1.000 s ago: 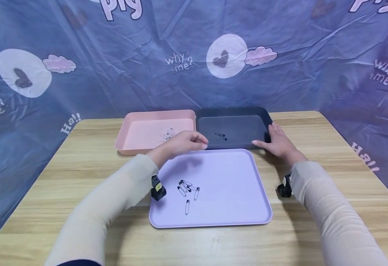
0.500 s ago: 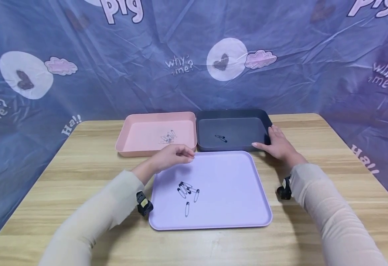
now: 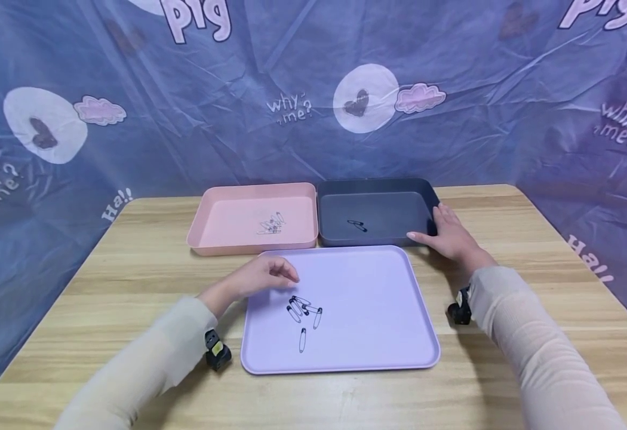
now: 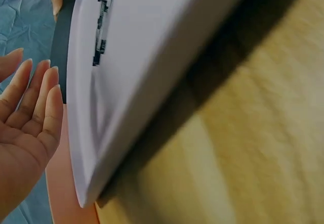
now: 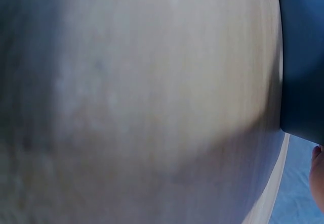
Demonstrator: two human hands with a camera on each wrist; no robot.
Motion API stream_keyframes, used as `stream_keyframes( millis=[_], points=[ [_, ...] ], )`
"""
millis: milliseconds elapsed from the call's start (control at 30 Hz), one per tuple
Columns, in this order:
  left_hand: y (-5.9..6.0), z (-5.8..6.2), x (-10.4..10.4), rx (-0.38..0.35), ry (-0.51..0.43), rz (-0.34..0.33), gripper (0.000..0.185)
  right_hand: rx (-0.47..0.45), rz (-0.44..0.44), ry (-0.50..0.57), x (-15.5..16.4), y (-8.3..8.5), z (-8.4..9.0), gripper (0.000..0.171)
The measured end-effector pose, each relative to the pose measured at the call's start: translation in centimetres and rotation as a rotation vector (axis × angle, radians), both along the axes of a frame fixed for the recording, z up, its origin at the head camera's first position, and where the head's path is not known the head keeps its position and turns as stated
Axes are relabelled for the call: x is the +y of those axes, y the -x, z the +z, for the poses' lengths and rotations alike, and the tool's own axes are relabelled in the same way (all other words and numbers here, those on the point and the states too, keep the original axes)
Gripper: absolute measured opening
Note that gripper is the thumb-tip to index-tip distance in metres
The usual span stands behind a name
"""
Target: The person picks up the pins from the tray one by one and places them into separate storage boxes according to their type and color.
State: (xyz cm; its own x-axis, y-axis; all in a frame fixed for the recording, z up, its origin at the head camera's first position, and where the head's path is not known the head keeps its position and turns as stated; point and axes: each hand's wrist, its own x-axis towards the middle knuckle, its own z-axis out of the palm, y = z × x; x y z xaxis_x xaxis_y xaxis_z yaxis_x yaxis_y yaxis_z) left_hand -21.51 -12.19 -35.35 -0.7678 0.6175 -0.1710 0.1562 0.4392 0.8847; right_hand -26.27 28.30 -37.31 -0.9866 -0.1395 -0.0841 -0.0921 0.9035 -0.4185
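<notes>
My left hand [image 3: 264,276] hovers over the back left part of the lavender tray [image 3: 372,322], its fingers loosely bent and holding nothing. Just in front of it lies a small cluster of safety pins [image 3: 304,307] with black heads, and one single safety pin [image 3: 303,340] lies nearer the tray's front edge. In the left wrist view the left palm [image 4: 23,148] shows bare. My right hand [image 3: 452,237] rests at the right side of the dark grey tray [image 3: 394,209], thumb along its front corner and fingers at its right wall.
A pink tray [image 3: 227,221] stands at the back left with several silver safety pins [image 3: 271,224] in it. Black safety pins [image 3: 357,226] lie in the dark grey tray beside it. A printed blue cloth [image 3: 238,131] hangs behind the wooden table [image 3: 131,286].
My left hand has moved left and toward me, from near the seam of the two back trays to over the lavender tray. The right hand stays at the dark tray.
</notes>
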Motion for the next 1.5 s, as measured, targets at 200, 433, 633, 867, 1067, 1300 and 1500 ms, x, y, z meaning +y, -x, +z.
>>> stream_keyframes(
  millis=[200, 433, 633, 867, 1067, 1300, 1500],
  points=[
    [-0.5, -0.6, -0.7, -0.048, 0.04, -0.049, 0.02, -0.005, 0.001, 0.002, -0.1, 0.0, 0.1, 0.103],
    [-1.1, -1.0, -1.2, -0.06, 0.101, -0.153, 0.02, -0.007, -0.006, 0.006, 0.0, 0.0, 0.0, 0.104],
    [-1.4, -1.5, -1.0, -0.005, 0.122, -0.164, 0.017, -0.001, 0.001, -0.001, 0.0, 0.0, -0.1, 0.103],
    [-1.6, -2.0, -0.7, 0.098, 0.134, -0.198, 0.016, -0.001, 0.002, -0.002, 0.0, -0.1, -0.2, 0.102],
    [-1.7, -2.2, -0.4, 0.218, 0.154, -0.242, 0.012, 0.002, -0.004, 0.0, 0.0, 0.1, -0.1, 0.103],
    [-1.8, -2.2, -0.3, 0.269, 0.205, -0.257, 0.007, 0.007, 0.002, 0.0, 0.1, 0.1, 0.0, 0.103],
    [-1.9, -2.2, -0.3, 0.265, 0.202, -0.258, 0.009, -0.004, 0.004, 0.006, -0.1, -0.1, 0.1, 0.102]
  ],
)
